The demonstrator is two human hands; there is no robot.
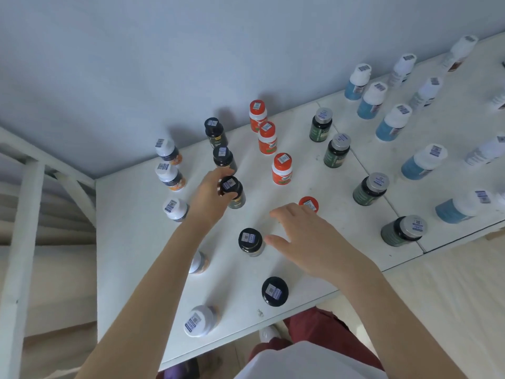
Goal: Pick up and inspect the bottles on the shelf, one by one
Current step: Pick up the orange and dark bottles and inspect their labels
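Now our left hand (211, 194) wraps the black-capped bottle (231, 190) w/ fingers round its neck, right hand (306, 236) splayed empty; prob. light, rigid, slick plastic, so grip the body.

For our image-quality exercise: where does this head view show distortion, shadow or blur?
Head view: wide-angle bending curves the white shelf edges; soft, even light throws faint shadows on the pale blue wall; the barcode stickers are too blurred to read; the left hand closes round a black-capped dark bottle.
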